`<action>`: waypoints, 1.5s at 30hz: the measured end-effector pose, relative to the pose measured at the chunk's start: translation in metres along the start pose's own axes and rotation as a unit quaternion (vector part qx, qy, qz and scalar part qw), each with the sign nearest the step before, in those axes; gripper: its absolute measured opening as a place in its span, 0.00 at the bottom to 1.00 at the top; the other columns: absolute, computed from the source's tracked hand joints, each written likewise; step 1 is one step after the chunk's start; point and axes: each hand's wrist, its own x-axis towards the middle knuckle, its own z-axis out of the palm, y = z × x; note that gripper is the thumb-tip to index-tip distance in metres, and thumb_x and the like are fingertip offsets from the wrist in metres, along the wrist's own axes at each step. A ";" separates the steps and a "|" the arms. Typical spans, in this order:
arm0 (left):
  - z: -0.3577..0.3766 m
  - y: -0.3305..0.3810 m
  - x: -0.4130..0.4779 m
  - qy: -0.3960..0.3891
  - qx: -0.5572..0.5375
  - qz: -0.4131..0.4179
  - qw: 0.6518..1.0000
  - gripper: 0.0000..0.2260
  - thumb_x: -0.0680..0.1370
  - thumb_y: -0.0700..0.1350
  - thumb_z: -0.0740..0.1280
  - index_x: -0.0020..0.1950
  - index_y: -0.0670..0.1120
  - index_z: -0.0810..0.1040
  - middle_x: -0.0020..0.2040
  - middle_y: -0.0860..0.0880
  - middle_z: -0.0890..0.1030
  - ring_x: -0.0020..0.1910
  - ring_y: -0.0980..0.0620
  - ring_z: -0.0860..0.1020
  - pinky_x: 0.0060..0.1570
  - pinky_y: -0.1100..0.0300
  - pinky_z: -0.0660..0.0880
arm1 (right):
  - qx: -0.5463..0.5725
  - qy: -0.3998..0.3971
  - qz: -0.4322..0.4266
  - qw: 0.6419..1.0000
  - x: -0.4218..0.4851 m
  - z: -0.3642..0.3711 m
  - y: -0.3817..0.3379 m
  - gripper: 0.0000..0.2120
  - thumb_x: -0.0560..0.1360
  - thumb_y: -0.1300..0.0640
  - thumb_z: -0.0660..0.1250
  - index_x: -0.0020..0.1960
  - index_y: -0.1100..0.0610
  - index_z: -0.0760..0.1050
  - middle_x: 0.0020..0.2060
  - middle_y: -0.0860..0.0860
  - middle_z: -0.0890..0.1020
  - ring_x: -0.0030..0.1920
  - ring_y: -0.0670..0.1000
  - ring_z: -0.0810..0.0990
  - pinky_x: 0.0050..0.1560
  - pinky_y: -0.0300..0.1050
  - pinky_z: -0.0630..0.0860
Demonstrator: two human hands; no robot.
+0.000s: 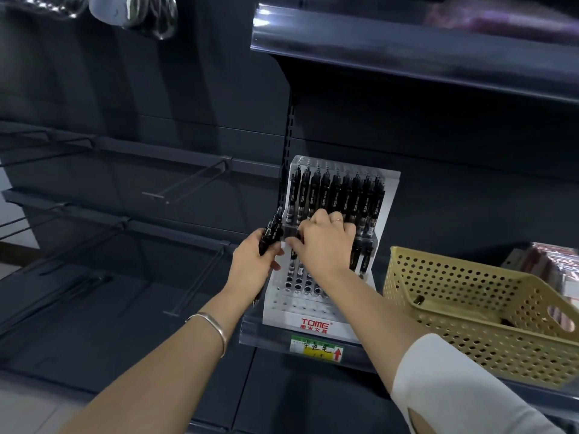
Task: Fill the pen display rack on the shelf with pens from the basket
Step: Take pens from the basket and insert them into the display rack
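Left fingers are wrapping round a small bundle of black pens, thumb across the front, barrels standing tilted up and out past the top of the fist. The left hand is sitting just beside the left edge of the pen display rack, wrist bent back, a thin silver bracelet lying on the forearm. Right fingers are bending down over the rack's middle tier, thumb and forefinger drawn narrow at the left side of the row; something dark is showing between the tips, but cannot tell whether they are pinching a pen. The right hand is lying knuckles up, a ring on one finger, the forearm crossing the lower right of the rack and running back into a white sleeve. The rack is a white stepped stand with red "TOME" lettering on its base; the top tier is carrying a full row of upright black pens, a few more are standing at the right end of the middle tier, and the lower steps are showing open holes. It is standing on the shelf at its left end, a beige perforated basket just beside it on the right, a yellow-green price label on the shelf edge below.
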 end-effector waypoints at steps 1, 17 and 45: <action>0.001 -0.001 0.001 -0.004 -0.001 -0.003 1.000 0.09 0.79 0.40 0.62 0.44 0.54 0.71 0.39 0.51 0.81 0.31 0.55 0.80 0.37 0.57 0.76 | 0.002 0.004 0.002 1.000 -0.001 0.002 0.000 0.19 0.76 0.39 0.60 0.54 0.52 0.78 0.56 0.50 0.73 0.60 0.55 0.66 0.56 0.52 0.62; 0.003 -0.011 0.005 0.001 -0.009 -0.005 1.000 0.01 0.79 0.40 0.63 0.48 0.46 0.72 0.34 0.50 0.75 0.22 0.64 0.73 0.26 0.72 0.68 | 0.082 0.064 -0.028 0.994 0.001 0.010 0.000 0.14 0.77 0.50 0.62 0.62 0.48 0.71 0.51 0.45 0.81 0.61 0.51 0.69 0.54 0.50 0.54; -0.008 -0.007 -0.002 0.039 -0.038 0.009 0.998 0.08 0.79 0.41 0.62 0.41 0.52 0.73 0.35 0.52 0.78 0.33 0.55 0.75 0.34 0.63 0.72 | 0.401 -0.037 0.023 0.915 0.010 -0.030 -0.005 0.07 0.75 0.58 0.68 0.53 0.56 0.78 0.44 0.48 0.81 0.43 0.46 0.80 0.49 0.42 0.80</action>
